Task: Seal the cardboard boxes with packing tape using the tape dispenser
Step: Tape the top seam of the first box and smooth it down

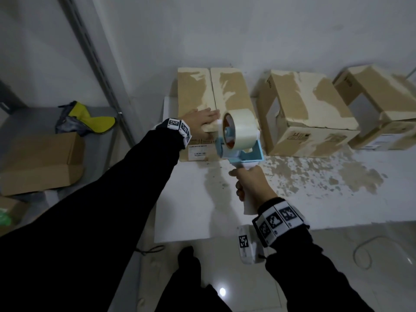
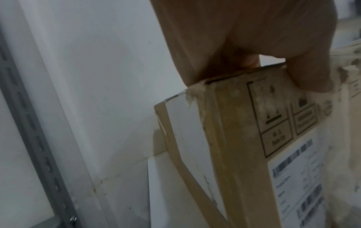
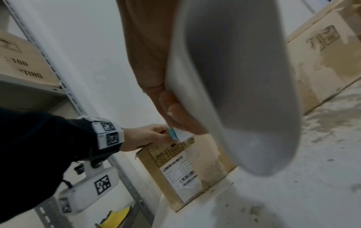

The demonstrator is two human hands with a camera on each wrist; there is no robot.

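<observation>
Fingers of the right hand [image 1: 249, 183] are wrapped around the white handle of the tape dispenser [image 1: 238, 136], gripping it firmly. The dispenser, blue-framed with a roll of clear tape, is held above the near edge of the leftmost cardboard box [image 1: 213, 95], at the seam between its two top flaps. Fingers of the left hand [image 1: 200, 120] lie straight and flat, pressing down on the left flap at the near edge, just beside the roll; the thumb hangs over the box's front face. The box stands on a white bench [image 1: 191, 210] against the far wall. Right of it, two further boxes [image 1: 304, 113] stand in a row. At far left, a grey shelf [image 1: 29, 122] carries a flattened carton and a yellow item.
</observation>
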